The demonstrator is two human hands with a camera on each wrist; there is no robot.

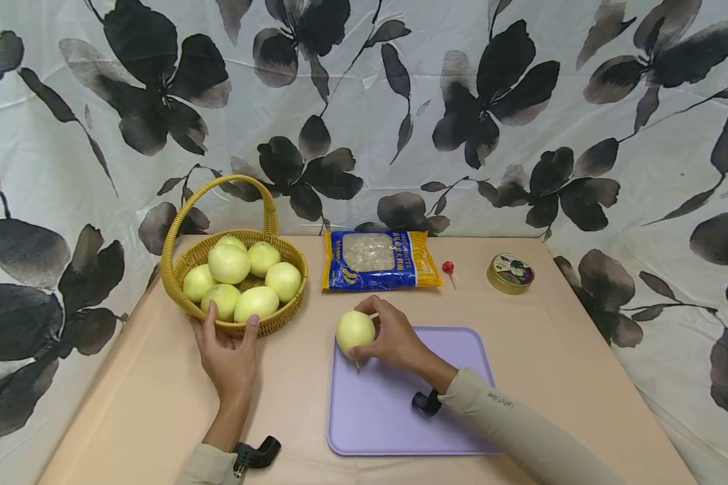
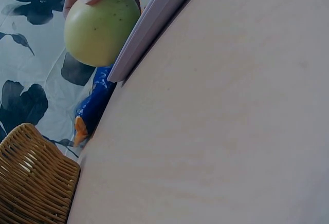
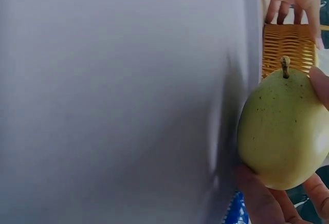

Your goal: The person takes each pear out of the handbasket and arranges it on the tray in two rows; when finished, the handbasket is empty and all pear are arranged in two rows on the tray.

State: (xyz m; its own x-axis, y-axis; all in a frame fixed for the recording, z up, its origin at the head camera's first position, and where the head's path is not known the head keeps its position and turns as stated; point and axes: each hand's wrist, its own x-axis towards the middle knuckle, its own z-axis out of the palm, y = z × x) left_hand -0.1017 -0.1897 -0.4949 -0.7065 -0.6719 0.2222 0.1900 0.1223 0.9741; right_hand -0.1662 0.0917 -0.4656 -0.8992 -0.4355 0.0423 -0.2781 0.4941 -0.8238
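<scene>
A pale yellow-green pear (image 1: 354,331) with a short stem is held in my right hand (image 1: 394,340), thumb on the near side and fingers on the far side. It is over the back left corner of a lilac tray (image 1: 409,417). The right wrist view shows the same pear (image 3: 282,131) close up, stem visible. My left hand (image 1: 227,367) rests against the near side of a yellow woven basket (image 1: 274,325), fingers fairly straight and spread, with two fingertips at the rim. Several more pears (image 1: 228,263) lie in the basket. Part of the left hand's contact is hidden.
Behind the tray lies a blue and yellow packet (image 1: 373,261) with a clear window. To its right are a red lollipop (image 1: 449,268) and a round gold tin (image 1: 511,273). The basket's tall handle (image 1: 170,249) arches upward. A floral cloth (image 1: 400,121) hangs behind the table.
</scene>
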